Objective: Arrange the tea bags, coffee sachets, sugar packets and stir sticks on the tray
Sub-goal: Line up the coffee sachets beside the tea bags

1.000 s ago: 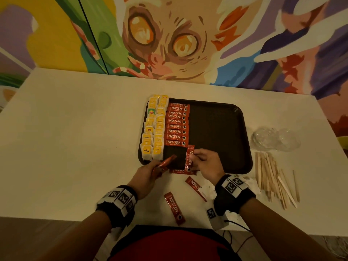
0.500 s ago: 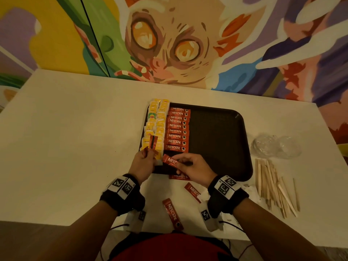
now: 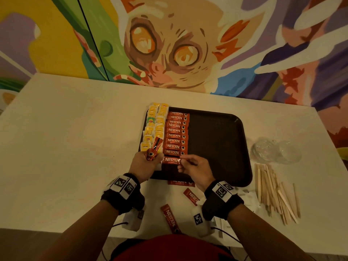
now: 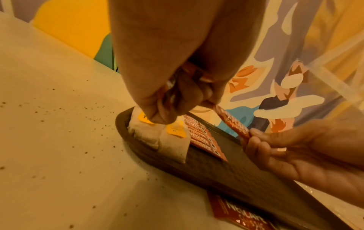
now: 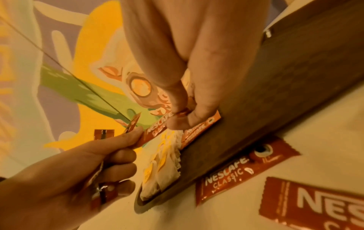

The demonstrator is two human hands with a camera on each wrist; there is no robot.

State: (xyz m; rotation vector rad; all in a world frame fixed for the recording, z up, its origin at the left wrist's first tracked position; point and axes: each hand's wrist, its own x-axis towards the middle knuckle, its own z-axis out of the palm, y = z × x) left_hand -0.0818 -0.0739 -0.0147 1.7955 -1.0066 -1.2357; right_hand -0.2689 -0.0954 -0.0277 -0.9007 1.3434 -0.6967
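A dark tray (image 3: 216,140) carries two columns of tea bags (image 3: 155,125) at its left and a column of red coffee sachets (image 3: 176,134) beside them. My right hand (image 3: 181,162) pinches the right end of one coffee sachet (image 3: 170,160), held level just below that column. My left hand (image 3: 150,157) grips a small bunch of spare sachets (image 3: 155,147) and touches the level sachet's left end. The left wrist view has this sachet (image 4: 232,123) slightly above the tray (image 4: 216,171). In the right wrist view thumb and finger pinch the sachet (image 5: 155,130).
Three loose sachets lie on the white table near me: one (image 3: 180,182) against the tray's near rim, another (image 3: 191,195), a third (image 3: 170,218). Wooden stir sticks (image 3: 273,193) are heaped at the right, below clear plastic lids (image 3: 275,150). White packets (image 3: 246,196) lie by my right wrist.
My right hand turned its sachet from upright to level and brought it under the column's lowest sachet. My left hand rose with its spare sachets and reached the sachet's left end.
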